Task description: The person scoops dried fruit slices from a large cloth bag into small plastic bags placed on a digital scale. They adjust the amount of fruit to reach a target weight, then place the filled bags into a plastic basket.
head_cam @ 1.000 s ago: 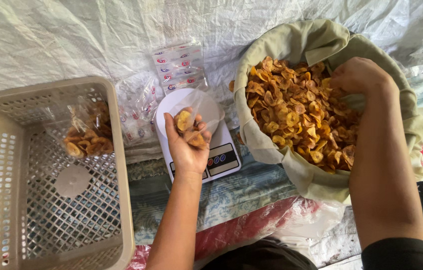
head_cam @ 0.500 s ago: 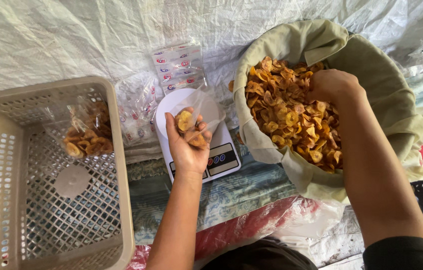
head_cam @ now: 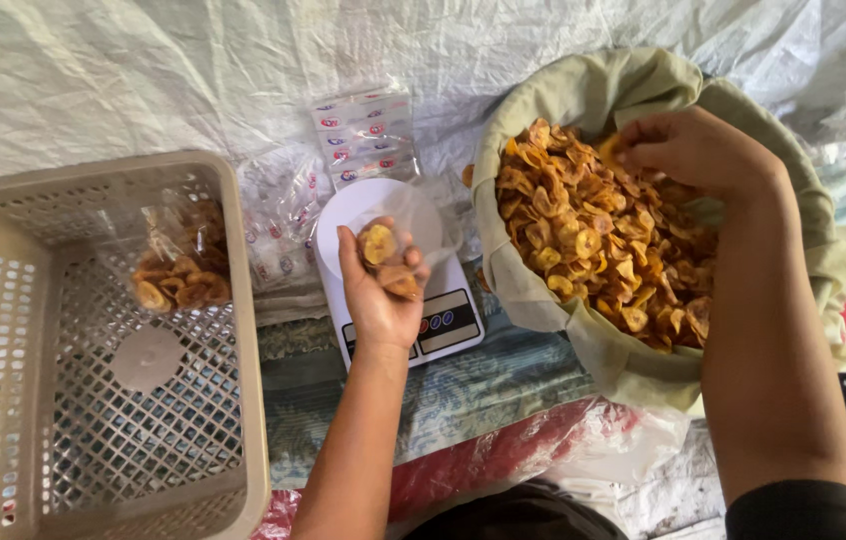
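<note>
The left hand (head_cam: 380, 300) cups a thin clear bag of chips (head_cam: 390, 262) above the scale (head_cam: 395, 275) while the right hand (head_cam: 695, 150) pinches light, brittle chips (head_cam: 603, 240) at the cloth-lined basket's far rim (head_cam: 603, 85); grip loosely

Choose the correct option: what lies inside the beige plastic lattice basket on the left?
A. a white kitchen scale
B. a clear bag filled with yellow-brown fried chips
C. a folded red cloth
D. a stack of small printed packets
B: in the beige plastic lattice basket lies a clear bag filled with yellow-brown fried chips, resting against its far wall; the white kitchen scale stands outside it.
</note>
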